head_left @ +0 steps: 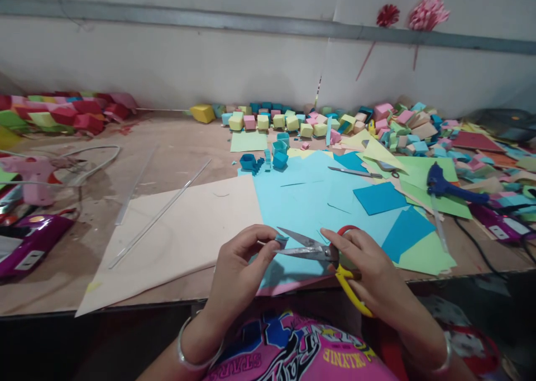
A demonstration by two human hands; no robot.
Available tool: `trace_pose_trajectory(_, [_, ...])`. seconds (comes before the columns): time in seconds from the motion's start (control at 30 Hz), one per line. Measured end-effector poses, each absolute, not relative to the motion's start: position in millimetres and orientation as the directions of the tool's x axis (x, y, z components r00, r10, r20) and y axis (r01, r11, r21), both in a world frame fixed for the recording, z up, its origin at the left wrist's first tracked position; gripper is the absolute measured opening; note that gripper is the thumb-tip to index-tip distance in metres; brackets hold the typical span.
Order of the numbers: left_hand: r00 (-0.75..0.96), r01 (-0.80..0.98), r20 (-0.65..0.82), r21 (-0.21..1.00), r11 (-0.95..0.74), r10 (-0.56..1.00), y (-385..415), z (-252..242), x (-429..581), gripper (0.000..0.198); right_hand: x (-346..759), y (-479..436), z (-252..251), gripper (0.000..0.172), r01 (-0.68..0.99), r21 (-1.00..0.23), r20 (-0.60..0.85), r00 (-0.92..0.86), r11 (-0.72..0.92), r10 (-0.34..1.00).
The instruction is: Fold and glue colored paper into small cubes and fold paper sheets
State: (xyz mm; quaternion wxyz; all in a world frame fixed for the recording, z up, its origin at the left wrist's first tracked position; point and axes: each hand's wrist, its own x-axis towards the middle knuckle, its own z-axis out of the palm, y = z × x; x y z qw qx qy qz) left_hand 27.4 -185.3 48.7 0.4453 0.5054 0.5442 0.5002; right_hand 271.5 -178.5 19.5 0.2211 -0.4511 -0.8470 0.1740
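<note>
At the upper left of the frame, a pile of coloured paper pieces (pixel 71 113) is cut off by the left edge. Below it, a pink glue gun (pixel 37 177) and a purple device (pixel 31 244) are likewise cropped; their full outlines cannot be established. Further right on the desk (pixel 84 172), a clear stick (pixel 161 211) lies across a pale sheet (pixel 196 216).

At lower centre, the left hand (pixel 240 264) has its grip closed, thumb against fingertips, pinching a small blue paper piece (pixel 282 238). Most of this piece is covered by the fingers, so its shape cannot be confirmed. It shows between the parted blade tips of the scissors (pixel 320 252); whether either blade touches it cannot be told. Just right, the right hand (pixel 368 269) has its grip closed around the red and yellow handles, parts of which are concealed by the fingers. Both hands and the scissors obscure part of the light blue sheet (pixel 293 197).

At right, a blue glue gun (pixel 454 190) is in view. Beyond it, a second purple device (pixel 498 223) is partly hidden behind cables, and a dark object (pixel 508 123) at the upper right is indistinct.
</note>
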Motion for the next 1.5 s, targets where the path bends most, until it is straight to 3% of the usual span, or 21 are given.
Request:
trace_pose_trajectory(0.4, [-0.064, 0.203, 0.109, 0.975, -0.094, 0.992, -190, 46, 30, 0.010, 263, -182, 22, 0.074, 0.695, -0.462, 0.203, -0.522, 0.551, 0.828])
trace_pose_trajectory(0.67, [-0.057, 0.311, 0.221, 0.931, -0.193, 0.974, -192, 50, 33, 0.011, 263, -184, 21, 0.076, 0.680, -0.512, 0.158, -0.526, 0.525, 0.835])
trace_pose_trajectory(0.87, [-0.078, 0.297, 0.256, 0.928, -0.223, 0.963, -193, 50, 34, 0.017, 263, -185, 24, 0.078, 0.670, -0.545, 0.105, -0.542, 0.504, 0.834])
trace_pose_trajectory(1.2, [-0.027, 0.389, 0.319, 0.876, -0.285, 0.947, -188, 40, 32, 0.019, 264, -186, 15, 0.074, 0.712, -0.486, 0.097, -0.532, 0.507, 0.841])
trace_pose_trajectory(1.5, [-0.017, 0.403, 0.204, 0.897, -0.180, 0.979, -186, 37, 32, 0.019, 264, -186, 10, 0.071, 0.734, -0.445, 0.144, -0.507, 0.513, 0.850])
